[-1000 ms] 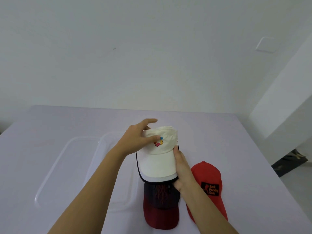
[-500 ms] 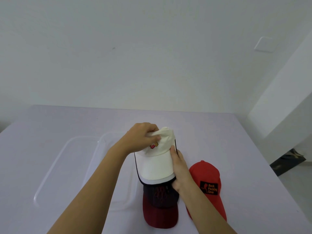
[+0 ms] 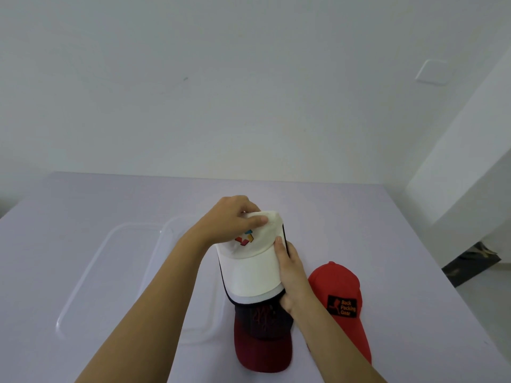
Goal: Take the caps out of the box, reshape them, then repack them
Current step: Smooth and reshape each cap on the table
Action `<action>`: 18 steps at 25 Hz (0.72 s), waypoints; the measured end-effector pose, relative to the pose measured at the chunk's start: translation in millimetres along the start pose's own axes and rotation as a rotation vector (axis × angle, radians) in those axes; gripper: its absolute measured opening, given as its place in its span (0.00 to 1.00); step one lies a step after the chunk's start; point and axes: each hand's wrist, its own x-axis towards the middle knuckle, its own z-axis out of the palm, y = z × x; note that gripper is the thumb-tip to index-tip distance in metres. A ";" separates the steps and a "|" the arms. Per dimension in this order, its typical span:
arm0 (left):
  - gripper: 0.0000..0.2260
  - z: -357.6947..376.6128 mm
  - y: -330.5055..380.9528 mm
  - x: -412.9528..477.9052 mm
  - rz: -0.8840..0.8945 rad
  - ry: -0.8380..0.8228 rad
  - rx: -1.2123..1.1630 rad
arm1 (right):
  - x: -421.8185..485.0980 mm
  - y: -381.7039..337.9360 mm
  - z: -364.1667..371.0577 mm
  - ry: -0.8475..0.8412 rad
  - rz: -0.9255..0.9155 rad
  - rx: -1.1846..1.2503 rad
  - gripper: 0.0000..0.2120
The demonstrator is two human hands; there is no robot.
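Pinching crown of white fabric cap with left hand; gripping its brim's side with right hand, above maroon-and-black cap by tabletop's near edge.

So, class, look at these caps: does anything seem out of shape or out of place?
Yes: the white cap, gripped at its side by the right hand over the dark red cap, has its crown bunched and creased where the left hand pinches it, unlike the rounded bright red cap beside it. Nothing looks spilled or damaged.
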 end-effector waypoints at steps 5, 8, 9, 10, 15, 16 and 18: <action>0.16 -1.5 2.8 2.4 0.000 -0.033 0.022 | 1.8 -1.5 -0.4 -0.027 0.018 0.036 0.15; 0.13 7.7 3.3 2.7 -0.026 0.128 -0.056 | 6.4 5.5 -1.1 -0.018 0.068 0.094 0.20; 0.14 10.4 1.5 2.5 -0.068 0.233 -0.150 | 7.8 7.8 -1.5 -0.016 0.087 0.121 0.22; 0.16 12.7 -2.3 2.4 -0.135 0.320 -0.256 | 9.2 8.8 -2.9 -0.018 0.099 0.157 0.24; 0.34 39.3 -27.2 -13.7 -0.616 0.023 -0.719 | 18.9 3.6 -14.3 0.096 0.012 0.345 0.33; 0.34 47.1 -26.0 -18.8 -0.656 -0.058 -0.859 | 21.0 3.0 -14.8 0.122 -0.021 0.370 0.36; 0.28 61.2 -21.9 -25.3 -0.687 -0.147 -1.138 | 23.6 1.4 -13.6 0.147 -0.079 0.384 0.41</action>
